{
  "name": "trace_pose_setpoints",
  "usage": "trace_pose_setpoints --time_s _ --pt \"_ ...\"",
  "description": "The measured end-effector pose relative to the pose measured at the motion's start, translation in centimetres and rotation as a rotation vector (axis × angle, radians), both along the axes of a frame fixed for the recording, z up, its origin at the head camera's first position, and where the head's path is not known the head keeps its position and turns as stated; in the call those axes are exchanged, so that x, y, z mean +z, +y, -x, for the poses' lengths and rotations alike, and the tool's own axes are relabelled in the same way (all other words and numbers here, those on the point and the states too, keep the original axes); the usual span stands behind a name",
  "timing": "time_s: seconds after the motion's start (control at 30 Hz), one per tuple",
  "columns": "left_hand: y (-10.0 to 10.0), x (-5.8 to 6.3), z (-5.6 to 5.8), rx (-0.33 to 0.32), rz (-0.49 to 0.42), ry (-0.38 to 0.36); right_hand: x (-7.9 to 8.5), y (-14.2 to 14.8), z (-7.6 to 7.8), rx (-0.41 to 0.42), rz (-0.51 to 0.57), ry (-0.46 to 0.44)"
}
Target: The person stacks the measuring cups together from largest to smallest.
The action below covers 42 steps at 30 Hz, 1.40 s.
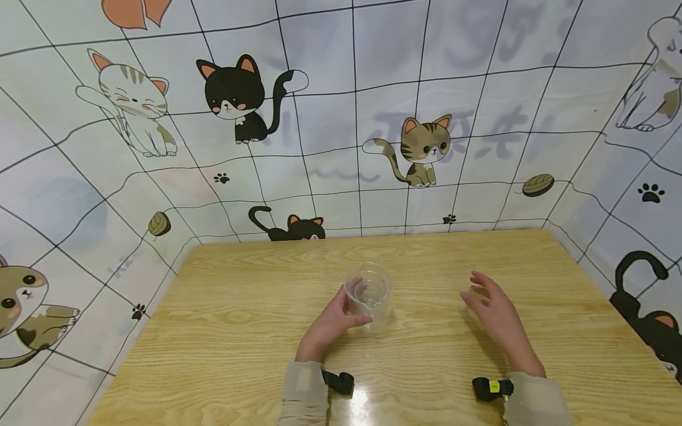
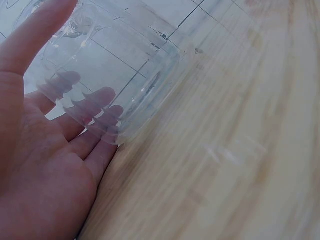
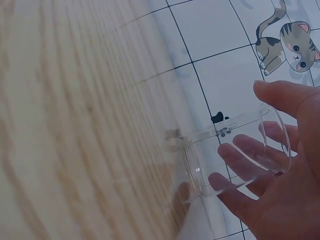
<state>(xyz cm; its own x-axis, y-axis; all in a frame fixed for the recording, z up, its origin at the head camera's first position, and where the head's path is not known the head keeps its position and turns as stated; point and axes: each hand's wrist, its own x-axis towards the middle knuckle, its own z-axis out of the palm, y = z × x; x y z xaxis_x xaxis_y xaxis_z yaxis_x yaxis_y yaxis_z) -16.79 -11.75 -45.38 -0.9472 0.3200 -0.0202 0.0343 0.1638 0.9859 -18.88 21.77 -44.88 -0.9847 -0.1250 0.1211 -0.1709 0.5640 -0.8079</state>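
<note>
My left hand (image 1: 333, 322) holds a clear plastic cup (image 1: 375, 299) standing upright near the middle of the table, thumb on its near side. In the left wrist view the fingers show through the wall of this cup (image 2: 135, 65), their tips spread along its far side. To the right, my right hand (image 1: 498, 316) is curved with thumb and fingers apart. The right wrist view shows a smaller clear cup (image 3: 207, 160) between them, fingers behind it and thumb at its rim. That cup is hardly visible in the head view.
The wooden table (image 1: 240, 331) reaches back to a wall covering (image 1: 330, 136) printed with cats and grid lines. Similar covering closes off the left and right sides. Dark cameras are strapped to the left wrist (image 1: 341, 383) and right wrist (image 1: 487, 389).
</note>
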Motion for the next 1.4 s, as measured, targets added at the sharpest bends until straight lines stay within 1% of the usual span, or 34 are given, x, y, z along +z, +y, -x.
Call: trace_pose_setpoints --time_s 0.13,0.23,0.4,0.53,0.6,0.73,0.9,0.97,1.13,1.2,1.4 --pt "-0.1 -1.6 0.7 0.016 0.022 0.017 -0.2 0.0 0.2 -0.009 0.01 -0.007" --pt "-0.1 -2.7 1.1 0.02 0.024 0.035 -0.2 0.0 0.3 -0.021 0.012 -0.031" --pt "-0.1 -2.7 1.2 0.009 0.006 0.035 -0.3 0.0 0.3 -0.043 -0.02 -0.085" --pt "-0.1 -2.6 1.1 0.012 0.015 0.035 -0.5 0.0 0.4 -0.037 -0.037 -0.104" --pt "-0.1 -2.6 1.1 0.014 0.014 0.034 -0.5 0.1 0.4 -0.02 -0.025 -0.127" --pt "-0.2 -2.6 1.1 0.014 0.014 0.03 -0.3 0.7 0.3 0.046 0.011 -0.185" --pt "-0.2 -2.6 1.1 0.017 0.026 0.029 -0.1 1.9 0.0 0.132 0.053 -0.191" --pt "-0.2 -2.6 1.1 0.02 0.03 0.033 -0.1 2.3 0.0 0.16 0.088 -0.196" --pt "-0.2 -2.5 1.1 0.024 0.043 0.045 0.0 3.0 -0.1 0.193 0.155 -0.252" --pt "-0.2 -2.5 1.1 0.023 0.044 0.045 -0.1 3.3 -0.2 0.198 0.157 -0.266" --pt "-0.2 -2.7 1.1 0.015 0.027 0.037 -0.4 4.1 -0.4 0.223 0.137 -0.247"
